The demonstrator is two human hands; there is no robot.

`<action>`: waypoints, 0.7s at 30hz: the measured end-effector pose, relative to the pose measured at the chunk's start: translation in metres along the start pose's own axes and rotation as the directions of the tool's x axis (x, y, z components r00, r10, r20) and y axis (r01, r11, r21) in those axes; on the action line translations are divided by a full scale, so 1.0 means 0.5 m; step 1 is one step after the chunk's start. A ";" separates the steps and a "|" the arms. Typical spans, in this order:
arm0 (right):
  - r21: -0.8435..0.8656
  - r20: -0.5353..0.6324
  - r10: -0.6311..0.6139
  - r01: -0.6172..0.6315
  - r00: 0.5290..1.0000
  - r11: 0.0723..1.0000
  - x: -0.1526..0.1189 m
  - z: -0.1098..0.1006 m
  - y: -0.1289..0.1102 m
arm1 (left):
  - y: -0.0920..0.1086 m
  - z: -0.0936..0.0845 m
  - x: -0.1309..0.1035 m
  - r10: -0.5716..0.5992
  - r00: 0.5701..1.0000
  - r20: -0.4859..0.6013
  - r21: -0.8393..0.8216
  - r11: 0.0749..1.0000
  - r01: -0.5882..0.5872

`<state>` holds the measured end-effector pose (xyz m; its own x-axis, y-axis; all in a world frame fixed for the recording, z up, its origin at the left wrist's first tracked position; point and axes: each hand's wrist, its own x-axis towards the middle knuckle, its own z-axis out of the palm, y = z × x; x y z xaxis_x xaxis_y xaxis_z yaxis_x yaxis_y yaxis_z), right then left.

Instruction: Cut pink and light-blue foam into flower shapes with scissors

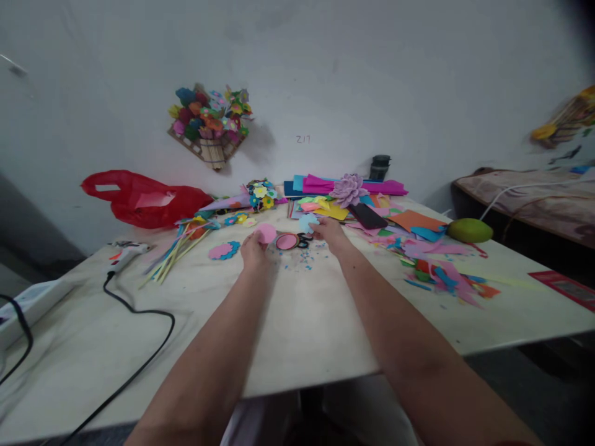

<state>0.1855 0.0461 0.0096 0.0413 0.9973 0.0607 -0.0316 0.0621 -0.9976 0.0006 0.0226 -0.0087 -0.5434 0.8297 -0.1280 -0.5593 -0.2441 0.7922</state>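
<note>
The pink disc was to the left of the scissors, past a round pink-centred item, with the left hand pinching it near its lower edge between thumb and fingers. The pale blue disc was just beyond the scissors, its edge notched, and the right hand, on their right, pinched it at its right side with the fingertips. How hard either pinch pressed, I could not tell. Well left of the scissors lay a layered pair, pink overlapping scalloped blue, and it looked like a fair pattern to work from.

The step in hand seemed to be matching the two held pieces. Doing it well called for a light grip at the rims — thin sheet probably creased easily — with both faces kept flat and the pink centred so the blue notches showed evenly all round. The blue clippings scattered on the near side of the scissors could have stuck between layers, so a clean patch of tabletop nearer the body seemed the better place for it.
</note>
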 end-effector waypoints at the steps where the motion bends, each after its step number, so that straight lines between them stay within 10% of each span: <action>1: 0.042 0.068 0.031 -0.034 0.997 0.999 -0.006 0.009 -0.002 | 0.001 0.001 0.001 0.001 1.000 -0.017 -0.008 1.000 -0.001; 9: 0.341 0.355 0.019 -0.148 0.935 0.928 -0.062 0.153 0.022 | 0.026 -0.038 0.054 0.111 0.994 -0.025 -0.062 0.992 -0.112; 13: 0.260 0.436 0.061 -0.191 0.898 0.946 -0.078 0.197 0.055 | 0.030 -0.048 0.055 -0.029 0.990 0.138 -0.041 0.999 0.035; 21: 0.122 0.263 0.052 -0.087 0.963 0.989 -0.062 0.074 0.056 | 0.024 -0.027 0.020 -0.080 0.972 0.219 -0.113 0.988 0.107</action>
<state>0.1464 0.0183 -0.0191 -0.2246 0.9743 0.0154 -0.1566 -0.0205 -0.9875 -0.0199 0.0214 -0.0087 -0.3467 0.9363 -0.0570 -0.6811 -0.2095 0.7016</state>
